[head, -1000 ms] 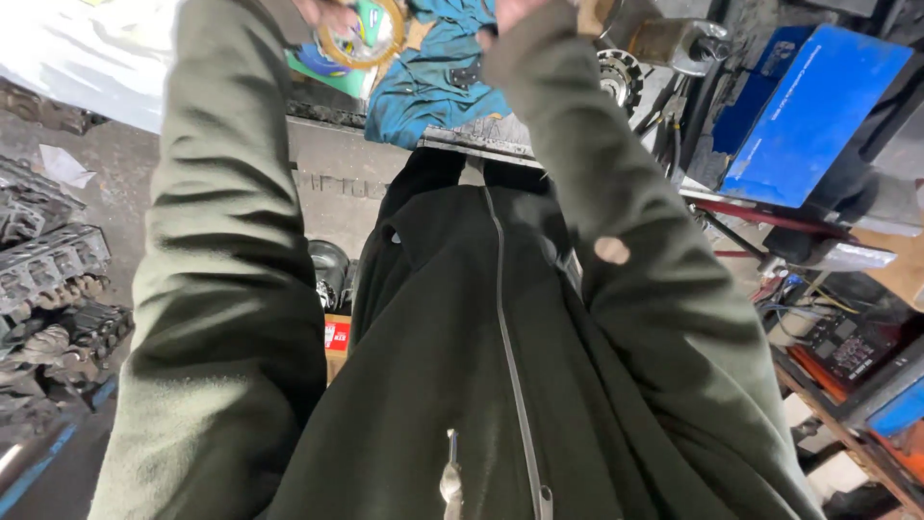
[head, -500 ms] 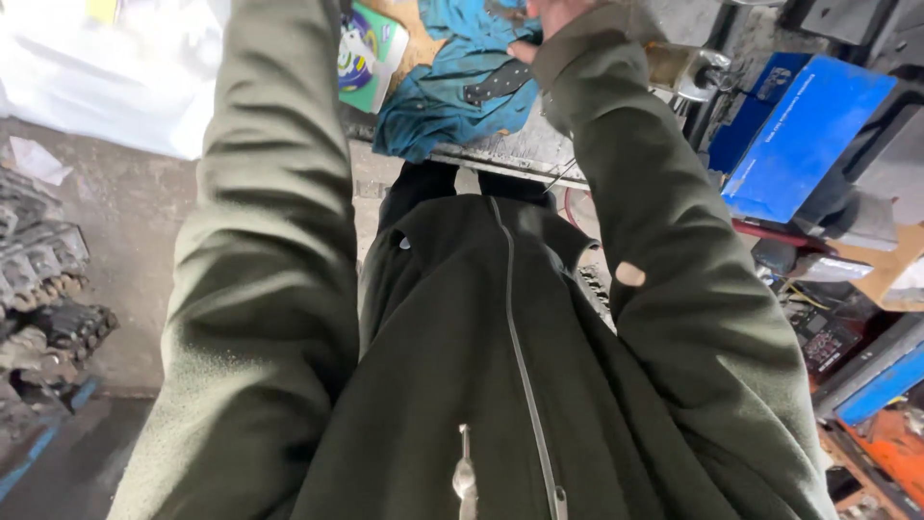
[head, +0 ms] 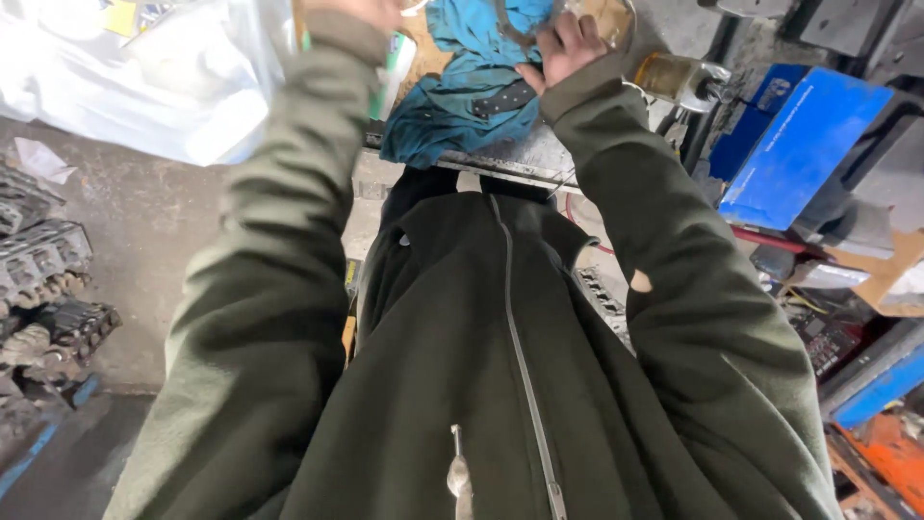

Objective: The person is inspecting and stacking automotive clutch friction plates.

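My right hand [head: 563, 48] is raised at the top of the view, its fingers curled against a crumpled blue cloth [head: 452, 111] with a dark strap [head: 505, 99] across it. A brownish round thing [head: 608, 14] sits just right of that hand; whether the fingers grip it is unclear. Only the wrist edge of my left hand [head: 361, 10] shows, cut off by the frame's top, beside a green and white packet [head: 393, 67]. My dark green jacket sleeves and zipped front fill most of the view.
The cloth lies on a metal bench edge [head: 510, 166]. A metal cylinder part [head: 679, 77] and a blue box [head: 799, 144] are at the right, above cluttered shelves. White plastic sheeting [head: 144, 77] hangs at the left; engine parts [head: 43, 289] lie on the concrete floor.
The view has tilted, so both hands sit lower in the frame. My right hand has come into view on the blue cloth. The yellowish ring seen earlier near my left hand is gone from sight.
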